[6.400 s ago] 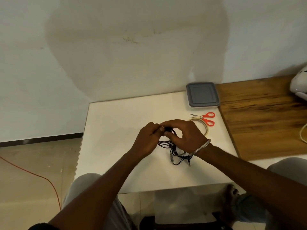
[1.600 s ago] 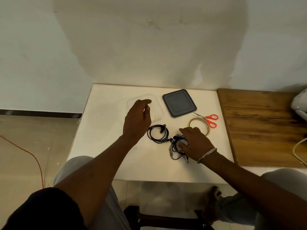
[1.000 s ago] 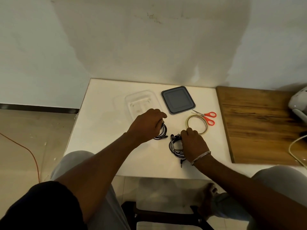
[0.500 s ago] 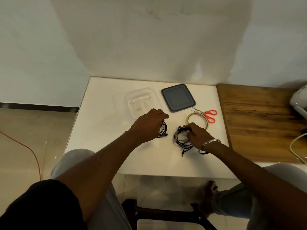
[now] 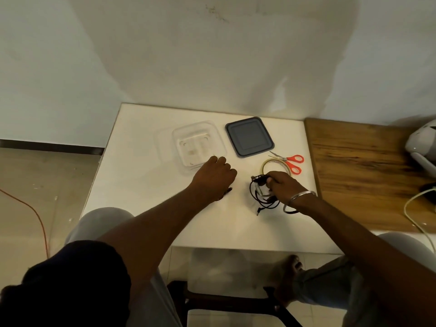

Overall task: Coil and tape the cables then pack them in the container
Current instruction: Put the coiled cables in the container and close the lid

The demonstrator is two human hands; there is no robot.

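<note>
Cables (image 5: 260, 195), bundled black, run far-to-near by the white counter's (image 5: 141, 173) right edge, pinched by the right grip (image 5: 283, 185), while the left grip (image 5: 213, 178) curls over a half-hidden coil (image 5: 228, 190) beside the clear container (image 5: 200, 125).

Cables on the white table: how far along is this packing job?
Done: the lid is off, beside the clear container, which looks empty. In hand: the left hand curls over a small coil, mostly hidden; the right hand pinches a looser cable bundle. Remaining: packing both; whether they are taped, I cannot tell. Tape roll and scissors lie nearby.
</note>
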